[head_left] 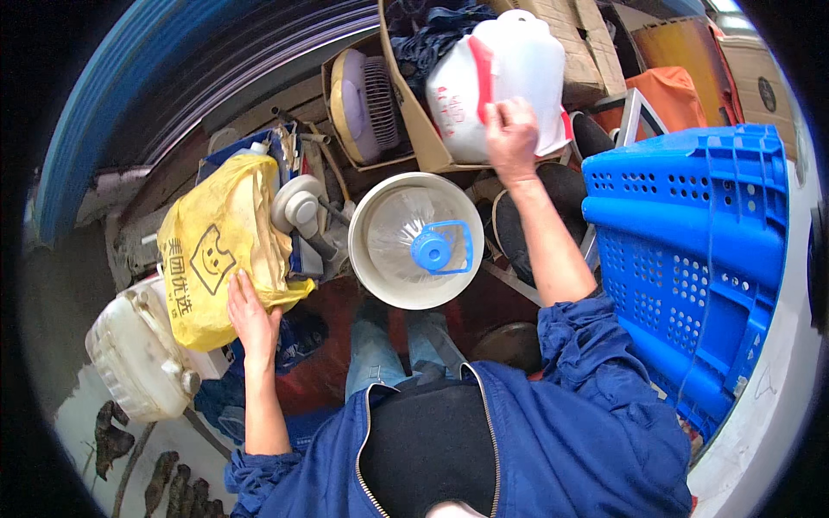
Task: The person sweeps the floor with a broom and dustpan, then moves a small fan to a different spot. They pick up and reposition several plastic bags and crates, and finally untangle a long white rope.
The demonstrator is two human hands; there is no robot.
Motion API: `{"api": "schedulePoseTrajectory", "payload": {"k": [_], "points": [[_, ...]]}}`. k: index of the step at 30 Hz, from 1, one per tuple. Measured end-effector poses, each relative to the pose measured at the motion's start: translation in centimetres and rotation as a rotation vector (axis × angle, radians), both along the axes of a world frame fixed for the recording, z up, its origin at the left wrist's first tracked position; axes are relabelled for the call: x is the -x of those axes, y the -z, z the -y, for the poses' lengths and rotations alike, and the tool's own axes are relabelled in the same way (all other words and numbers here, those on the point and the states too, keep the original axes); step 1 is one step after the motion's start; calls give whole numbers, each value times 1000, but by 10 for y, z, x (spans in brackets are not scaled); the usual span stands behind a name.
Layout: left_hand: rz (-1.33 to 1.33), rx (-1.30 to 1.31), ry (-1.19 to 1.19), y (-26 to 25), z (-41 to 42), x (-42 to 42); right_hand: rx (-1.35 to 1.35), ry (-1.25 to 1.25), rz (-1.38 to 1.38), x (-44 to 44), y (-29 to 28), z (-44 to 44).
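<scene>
My left hand (251, 317) lies with its fingers spread against the lower right side of a full yellow plastic bag (201, 259) that bears print. My right hand (513, 139) has its fingers curled at the red strip of a white plastic bag (528, 71); the fingertips seem to pinch it. That bag rests in an open cardboard box (414, 123) beside dark blue cloth (437, 39). Between my arms stands a round whitish bucket (363, 278), and in it a clear plastic bottle (395, 226) with a blue cap and handle (432, 251).
A blue perforated plastic crate (647, 226) stands at the right. Left of the cardboard box, a fan (369, 107) sits in a smaller carton. A dirty white plastic jerrycan (139, 353) is at the lower left. An orange bag (673, 97) lies at the upper right.
</scene>
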State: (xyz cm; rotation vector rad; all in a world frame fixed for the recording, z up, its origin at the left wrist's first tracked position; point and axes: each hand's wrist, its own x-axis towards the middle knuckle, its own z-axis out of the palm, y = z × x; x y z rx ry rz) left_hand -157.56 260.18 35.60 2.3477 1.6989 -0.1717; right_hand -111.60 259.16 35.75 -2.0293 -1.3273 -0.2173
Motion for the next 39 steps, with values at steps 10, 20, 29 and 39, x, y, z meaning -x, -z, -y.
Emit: {"api": "schedulePoseTrajectory", "payload": {"k": [10,20,29,39], "points": [[848,356,236,-28,-68,-253,-55,-148,143,66,-5,-3],[678,764,60,55,-110,-350,31,-71,73,62,17,28],[960,870,-90,57,-103,-307,190,742,-487,-76,54,48],[1022,892,-341,44,-106,-320,-309,746,-442,-81,82,20]]}}
